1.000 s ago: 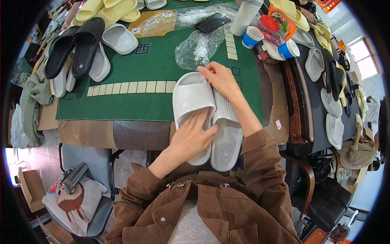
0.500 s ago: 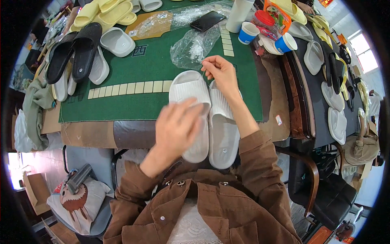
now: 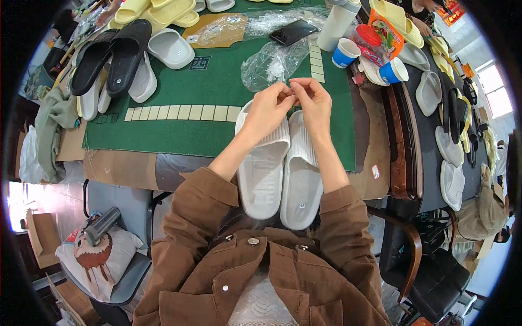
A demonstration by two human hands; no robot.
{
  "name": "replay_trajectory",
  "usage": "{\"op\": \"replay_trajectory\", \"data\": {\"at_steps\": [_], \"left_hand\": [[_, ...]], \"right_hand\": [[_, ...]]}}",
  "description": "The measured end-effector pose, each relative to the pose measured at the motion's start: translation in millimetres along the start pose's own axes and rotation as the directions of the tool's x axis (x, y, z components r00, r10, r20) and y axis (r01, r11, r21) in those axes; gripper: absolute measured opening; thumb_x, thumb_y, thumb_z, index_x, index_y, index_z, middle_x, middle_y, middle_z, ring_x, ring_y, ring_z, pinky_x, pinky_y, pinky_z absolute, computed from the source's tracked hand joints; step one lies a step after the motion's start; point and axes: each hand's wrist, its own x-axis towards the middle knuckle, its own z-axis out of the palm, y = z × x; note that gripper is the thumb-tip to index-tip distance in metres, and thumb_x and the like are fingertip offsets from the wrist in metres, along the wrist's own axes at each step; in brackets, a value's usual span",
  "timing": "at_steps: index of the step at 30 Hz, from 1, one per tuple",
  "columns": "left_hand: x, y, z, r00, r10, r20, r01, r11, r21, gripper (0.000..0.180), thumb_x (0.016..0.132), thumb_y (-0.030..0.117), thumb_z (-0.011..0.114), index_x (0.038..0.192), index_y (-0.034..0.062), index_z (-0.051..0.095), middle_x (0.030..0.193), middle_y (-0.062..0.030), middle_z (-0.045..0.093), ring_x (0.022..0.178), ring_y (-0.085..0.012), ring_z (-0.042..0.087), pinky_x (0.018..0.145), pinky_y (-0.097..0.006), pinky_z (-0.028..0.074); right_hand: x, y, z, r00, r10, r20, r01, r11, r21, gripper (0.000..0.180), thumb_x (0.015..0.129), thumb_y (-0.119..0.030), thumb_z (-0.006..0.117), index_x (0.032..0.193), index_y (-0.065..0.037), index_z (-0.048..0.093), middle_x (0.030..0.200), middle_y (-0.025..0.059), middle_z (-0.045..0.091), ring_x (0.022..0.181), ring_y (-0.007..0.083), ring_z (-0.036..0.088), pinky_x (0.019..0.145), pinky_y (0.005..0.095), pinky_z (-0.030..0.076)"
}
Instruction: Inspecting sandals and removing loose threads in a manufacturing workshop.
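Observation:
Two white slide slippers [image 3: 280, 174] lie side by side, soles up, at the near edge of the green mat [image 3: 212, 92]. My left hand [image 3: 270, 107] and my right hand [image 3: 312, 100] meet above their far ends, fingertips pinched together on something very small that I cannot make out. A crumpled clear plastic bag [image 3: 269, 65] lies just beyond my fingers on the mat.
Black, white and yellow slippers [image 3: 117, 60] lie at the far left. A black phone [image 3: 292, 31], a white bottle [image 3: 337, 24], blue paper cups [image 3: 345, 52] and a snack packet stand at the back right. More slippers sit on the dark table [image 3: 429, 157] to the right.
My left hand has lifted off the slipper sole and moved up to meet my right hand at the slippers' far ends. Both hands now pinch together there.

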Motion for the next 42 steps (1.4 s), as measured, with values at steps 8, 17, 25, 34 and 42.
{"op": "replay_trajectory", "data": {"at_steps": [8, 17, 25, 34, 42], "left_hand": [[-3.9, -10.1, -3.1, 0.996, -0.054, -0.076, 0.035, 0.972, -0.232, 0.014, 0.092, 0.011, 0.054, 0.092, 0.0000, 0.063, 0.074, -0.0020, 0.061, 0.066, -0.0076, 0.055, 0.058, -0.024, 0.043], [-8.5, -11.2, -3.5, 0.947, -0.058, -0.315, -0.051, 0.943, -0.328, 0.016, 0.095, 0.009, 0.049, 0.099, 0.0019, 0.063, 0.074, 0.0020, 0.055, 0.063, -0.0039, 0.045, 0.056, -0.021, 0.037], [-9.2, -4.9, -0.5, 0.948, -0.048, -0.315, -0.033, 0.969, -0.246, 0.016, 0.092, 0.004, 0.046, 0.096, -0.0001, 0.060, 0.074, -0.0020, 0.056, 0.064, -0.0080, 0.049, 0.060, -0.023, 0.043], [-9.3, 0.8, -2.2, 0.980, -0.070, -0.184, 0.088, 0.992, 0.092, 0.015, 0.088, 0.008, 0.053, 0.099, -0.0003, 0.058, 0.073, -0.0106, 0.062, 0.065, -0.0182, 0.059, 0.061, -0.032, 0.046], [-8.2, -10.8, 4.0, 0.970, 0.131, -0.207, -0.074, 0.962, 0.264, 0.015, 0.089, 0.014, 0.056, 0.091, 0.0003, 0.062, 0.074, -0.0140, 0.060, 0.066, -0.0287, 0.057, 0.061, -0.038, 0.044]], "right_hand": [[-0.6, -2.7, -1.1, 1.000, 0.022, 0.020, -0.020, 0.995, -0.098, 0.016, 0.090, -0.012, 0.060, 0.096, -0.001, 0.070, 0.083, 0.0031, 0.067, 0.068, 0.0065, 0.057, 0.057, 0.0215, 0.047], [-7.2, -1.2, 3.2, 0.968, 0.018, 0.251, 0.105, 0.879, -0.464, 0.020, 0.079, -0.007, 0.064, 0.098, -0.009, 0.072, 0.079, 0.0091, 0.060, 0.072, 0.0191, 0.060, 0.067, 0.0303, 0.049], [1.5, -5.1, -1.4, 0.907, 0.061, 0.416, 0.218, 0.779, -0.588, 0.010, 0.076, -0.006, 0.066, 0.085, -0.002, 0.067, 0.080, 0.0140, 0.060, 0.077, 0.0289, 0.061, 0.071, 0.0375, 0.049], [0.4, 2.8, -9.0, 0.989, -0.026, 0.147, 0.089, 0.890, -0.446, 0.009, 0.087, -0.005, 0.056, 0.093, 0.001, 0.055, 0.081, 0.0134, 0.065, 0.071, 0.0231, 0.062, 0.065, 0.0341, 0.048], [-1.7, -7.9, -5.5, 0.989, -0.120, 0.090, 0.143, 0.934, -0.328, 0.006, 0.088, -0.004, 0.054, 0.087, 0.000, 0.058, 0.078, 0.0084, 0.064, 0.064, 0.0126, 0.057, 0.059, 0.0279, 0.045]]}}
